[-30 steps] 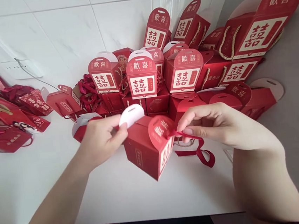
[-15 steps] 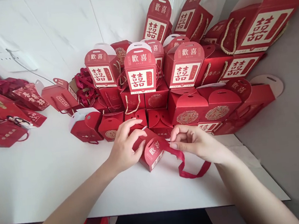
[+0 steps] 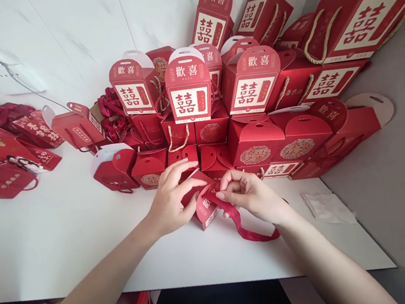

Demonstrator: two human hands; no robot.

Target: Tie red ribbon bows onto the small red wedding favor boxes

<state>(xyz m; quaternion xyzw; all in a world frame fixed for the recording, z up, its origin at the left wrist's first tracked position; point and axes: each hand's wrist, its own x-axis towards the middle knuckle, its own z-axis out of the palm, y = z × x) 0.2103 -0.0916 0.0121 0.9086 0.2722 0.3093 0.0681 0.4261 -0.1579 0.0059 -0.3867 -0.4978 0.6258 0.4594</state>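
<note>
Leftward, on the far part of the white table (image 3: 72,255), red gift boxes (image 3: 8,180) lie in a loose cluster, and beside them stands a small cord-handled box (image 3: 78,129). Nearer the middle, the left hand (image 3: 169,198) arches over a red card favor box (image 3: 205,217), fingers spread and thumb apart from the forefinger; how firmly they press I cannot tell. That box sits near the table's middle, turned at an angle, its round-topped, lettered flap toward the near right. It looks light, fairly stiff along its folds, smooth enough to slide, and easily dented, so its side walls seem the best place for a gentle hold, rather than the thin flap. From the flap a dark red ribbon (image 3: 248,233) curves to the right, soft, limp and probably slippery; pinching it close to the flap should control it best. The right hand (image 3: 247,193) does just that, thumb against forefinger. Behind rise stacked favor boxes (image 3: 255,140); farther right lies a pale, flat sheet (image 3: 328,207).
</note>
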